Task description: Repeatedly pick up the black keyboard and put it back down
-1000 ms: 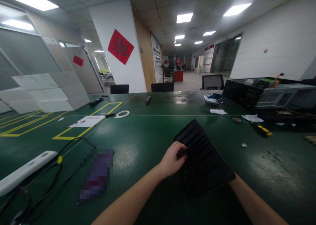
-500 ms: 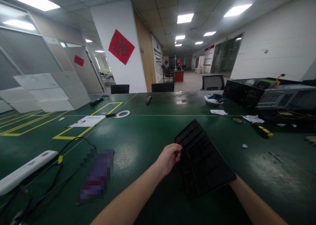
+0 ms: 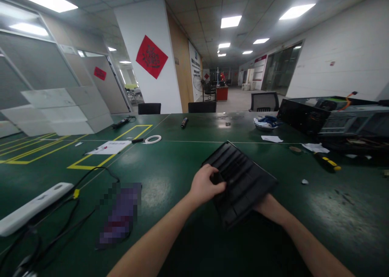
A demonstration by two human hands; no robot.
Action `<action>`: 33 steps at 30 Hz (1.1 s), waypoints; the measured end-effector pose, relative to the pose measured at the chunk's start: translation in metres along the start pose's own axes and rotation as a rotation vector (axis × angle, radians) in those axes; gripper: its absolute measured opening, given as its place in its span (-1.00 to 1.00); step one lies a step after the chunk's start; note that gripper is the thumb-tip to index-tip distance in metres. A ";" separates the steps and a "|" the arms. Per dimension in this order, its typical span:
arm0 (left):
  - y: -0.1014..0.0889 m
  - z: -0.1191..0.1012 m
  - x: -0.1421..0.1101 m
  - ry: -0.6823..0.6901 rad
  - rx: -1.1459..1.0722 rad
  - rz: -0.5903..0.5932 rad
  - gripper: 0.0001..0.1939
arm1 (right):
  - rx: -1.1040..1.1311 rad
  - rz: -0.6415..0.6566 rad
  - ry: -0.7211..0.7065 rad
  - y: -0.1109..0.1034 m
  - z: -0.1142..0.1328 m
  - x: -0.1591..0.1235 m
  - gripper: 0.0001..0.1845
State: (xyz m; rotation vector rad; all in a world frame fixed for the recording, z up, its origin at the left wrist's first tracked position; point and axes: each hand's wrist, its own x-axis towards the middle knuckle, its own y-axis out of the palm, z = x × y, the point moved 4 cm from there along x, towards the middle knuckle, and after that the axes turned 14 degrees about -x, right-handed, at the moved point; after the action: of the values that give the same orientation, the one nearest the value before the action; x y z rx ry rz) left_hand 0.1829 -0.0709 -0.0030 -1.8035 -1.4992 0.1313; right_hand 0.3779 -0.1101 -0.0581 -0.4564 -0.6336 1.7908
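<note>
A black plastic compartment tray [image 3: 243,180], ridged into rows, is held tilted above the green table in front of me. My left hand [image 3: 206,184] is at its left edge, the thumb across the face and the fingers curled at the rim. From the lower right, my right hand [image 3: 270,208] grips the tray's near side; its fingers are hidden behind the tray. The tray is somewhat blurred, and I make out nothing in its compartments.
On the left lie a white power strip [image 3: 36,208] with black cables and a pixelated purple item [image 3: 120,216]. A tape ring [image 3: 152,139] and a paper sheet [image 3: 109,147] lie farther off. To the right are a yellow-black tool [image 3: 328,162], a bowl [image 3: 266,125] and an open computer case [image 3: 304,115].
The tray has shifted left and turned, its face now at a different tilt. My left hand moved slightly up with the thumb over the tray; more of my right hand shows.
</note>
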 end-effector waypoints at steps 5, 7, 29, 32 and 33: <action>-0.095 0.069 0.042 -0.488 0.285 -0.149 -0.61 | -0.053 0.102 0.089 -0.002 -0.003 0.003 -0.27; -0.134 0.100 0.048 -0.655 0.456 -0.174 -0.54 | -0.035 0.121 0.120 -0.003 -0.001 0.001 -0.28; -0.090 0.078 -0.041 -0.305 0.369 0.206 -0.37 | -0.349 -0.280 0.238 -0.039 -0.029 0.002 -0.44; -0.067 0.068 -0.070 -0.254 0.317 0.305 -0.32 | -0.573 -0.424 0.384 -0.057 -0.051 -0.003 -0.45; -0.063 0.068 -0.075 -0.249 0.327 0.327 -0.31 | -0.627 -0.434 0.423 -0.060 -0.056 -0.004 -0.45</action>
State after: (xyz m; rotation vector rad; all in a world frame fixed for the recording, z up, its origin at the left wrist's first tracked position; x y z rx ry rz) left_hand 0.0747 -0.1032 -0.0407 -1.7923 -1.2438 0.7426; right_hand 0.4572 -0.0892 -0.0641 -1.0050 -0.9048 1.0161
